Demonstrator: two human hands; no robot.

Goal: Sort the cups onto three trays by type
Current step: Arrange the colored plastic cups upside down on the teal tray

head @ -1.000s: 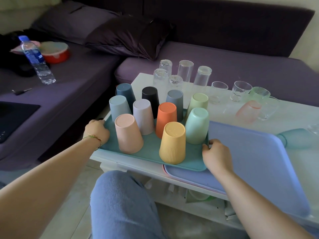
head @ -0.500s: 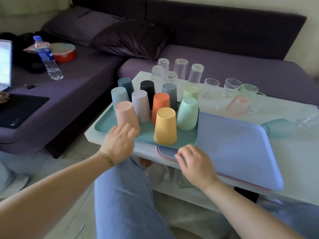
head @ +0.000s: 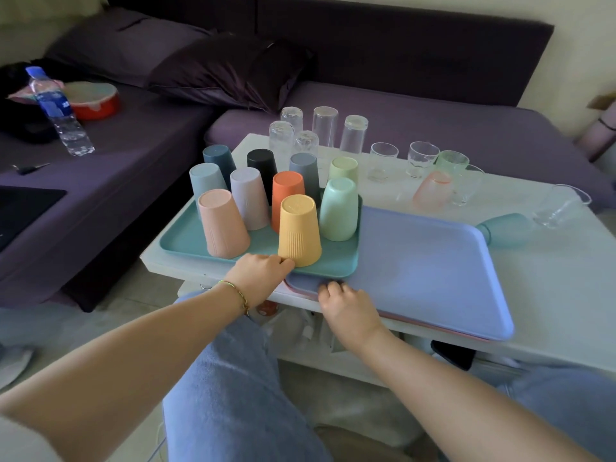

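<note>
Several coloured plastic cups stand upside down on a teal tray (head: 180,241) at the table's left; a yellow cup (head: 298,228) and a peach cup (head: 221,225) are nearest me. My left hand (head: 260,273) grips the teal tray's front edge, fingertips beside the yellow cup. My right hand (head: 346,305) curls on the front left corner of a bare blue tray (head: 426,261), which lies on a pink tray (head: 433,323) and partly under the teal one. Tall clear glasses (head: 325,128) stand inverted behind. Short glasses and mugs (head: 421,158) sit at the back right.
A frosted teal glass (head: 506,228) lies on its side right of the blue tray, beside a clear mug (head: 560,205). The white table (head: 560,295) stands against a purple sofa (head: 433,121). A water bottle (head: 58,111) and a red bowl (head: 95,100) rest on the sofa's left.
Both hands let go of the teal tray's sides and came to the front. My left hand now holds its front edge and my right hand took the blue tray's corner.
</note>
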